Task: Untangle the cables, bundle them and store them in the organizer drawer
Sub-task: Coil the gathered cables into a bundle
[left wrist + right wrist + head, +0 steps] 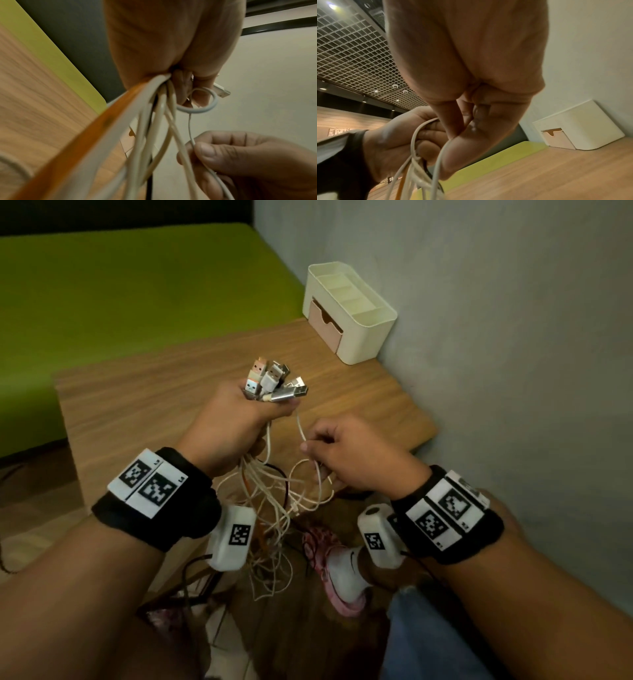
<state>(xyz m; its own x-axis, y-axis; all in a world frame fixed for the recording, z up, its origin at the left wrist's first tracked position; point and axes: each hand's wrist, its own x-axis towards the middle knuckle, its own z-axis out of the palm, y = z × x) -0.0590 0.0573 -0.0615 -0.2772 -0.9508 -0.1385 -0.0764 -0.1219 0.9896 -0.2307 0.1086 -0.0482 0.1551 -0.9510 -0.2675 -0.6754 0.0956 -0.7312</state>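
The counter (154, 392) stood against the grey wall (496, 337), with a green bed (120, 289) beyond its far edge. On the counter's far corner, touching the wall, sat the organizer (356, 313), its pink drawer (325, 325) partly pulled out.

Above the counter's near edge the left hand (233, 422) was closed in a fist round the cables (270, 501), their plugs (274, 381) sticking up together out of the top of the fist. The loose lengths hung below the counter's edge in a tangle of white, orange and dark strands. The right hand (356, 460), just beside the left, pinched one white strand between thumb and fingertips.

The step looked like teasing that strand free. It would go best by keeping the plugs clamped and drawing the strand slowly down and away, following it through each loop rather than tugging.

The crossing loops below stood in the way, and a pink shoe (329, 570) on the floor lay under the dangling ends.
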